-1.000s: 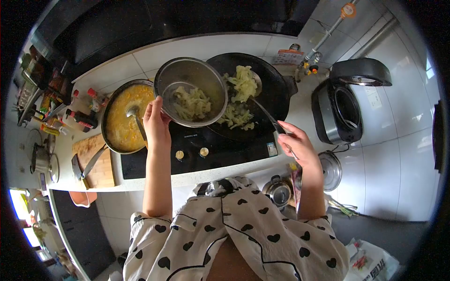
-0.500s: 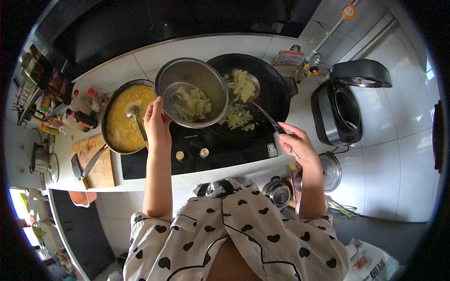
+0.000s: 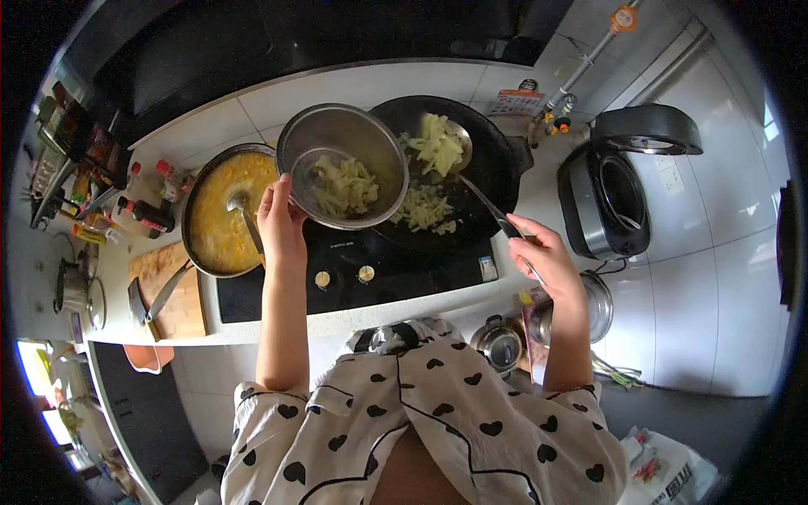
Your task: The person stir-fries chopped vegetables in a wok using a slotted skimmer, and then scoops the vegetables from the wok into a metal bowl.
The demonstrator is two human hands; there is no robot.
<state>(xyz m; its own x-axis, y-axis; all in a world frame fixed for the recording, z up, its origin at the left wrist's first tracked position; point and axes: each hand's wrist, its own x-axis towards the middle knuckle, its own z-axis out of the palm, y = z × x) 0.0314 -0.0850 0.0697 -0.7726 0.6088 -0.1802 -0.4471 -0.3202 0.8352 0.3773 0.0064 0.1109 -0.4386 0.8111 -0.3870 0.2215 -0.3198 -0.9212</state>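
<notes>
My left hand [image 3: 281, 220] grips the rim of a metal bowl [image 3: 383, 156], which is tilted and holds pale green chopped vegetables [image 3: 343, 187]. In my right hand [image 3: 539, 254] is the handle of a ladle [image 3: 491, 204]. Its head, over the black wok [image 3: 497, 143], carries a heap of the same vegetables [image 3: 439, 145]. More pieces lie in the wok below, beside the bowl. To the left of the bowl is a pan of yellow soup [image 3: 220, 223] with a spoon [image 3: 244, 217] resting in it.
A cutting board [image 3: 172, 295] with a knife [image 3: 162, 299] lies at the left of the counter, near several bottles [image 3: 147, 215]. An open rice cooker [image 3: 606, 202] stands at the right. Stove knobs [image 3: 366, 273] face me.
My right hand and the ladle have shifted slightly to the right, with the vegetables still heaped on the ladle. The bowl and my left hand have hardly moved.
</notes>
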